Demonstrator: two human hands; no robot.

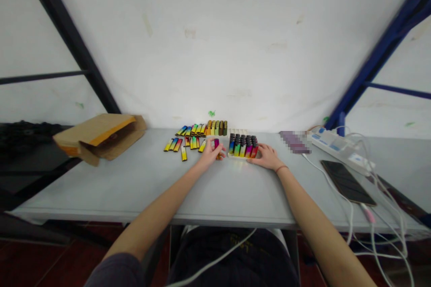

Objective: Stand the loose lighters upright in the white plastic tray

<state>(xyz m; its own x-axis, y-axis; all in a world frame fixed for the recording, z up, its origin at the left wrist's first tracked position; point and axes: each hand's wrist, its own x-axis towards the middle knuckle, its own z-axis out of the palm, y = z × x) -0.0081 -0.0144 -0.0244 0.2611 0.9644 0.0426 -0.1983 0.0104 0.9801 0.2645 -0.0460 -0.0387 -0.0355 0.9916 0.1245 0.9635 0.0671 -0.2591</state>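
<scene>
Scuffed white wall (pixel 215 63) is rising behind a grey worktop (pixel 134 184), where a person's two bare hands are meeting near the middle. The left hand (pixel 210 152) is pinching a magenta lighter (pixel 217 143) between thumb and fingers, just left of a clear tray (pixel 235 157) that is holding rows of black-topped lighters (pixel 244 147). Those packed lighters are standing upright; the pinched one's long axis seems to be running near upright too, though fingers are covering part of it and its exact tilt cannot be told. Across the tray, the right hand (pixel 268 158), thumb and fingers apart, is resting against the right end, so the left hand is the nearer one to the tray's left end. Loose lighters (pixel 194 142) are lying flat to the left of the left hand, while a block of yellow-to-brown lighters (pixel 217 127) is standing behind it. At far left a brown paper bag (pixel 97 128) is gaping; at right a phone (pixel 348 182) is lying beside a white power strip (pixel 341 149).
</scene>
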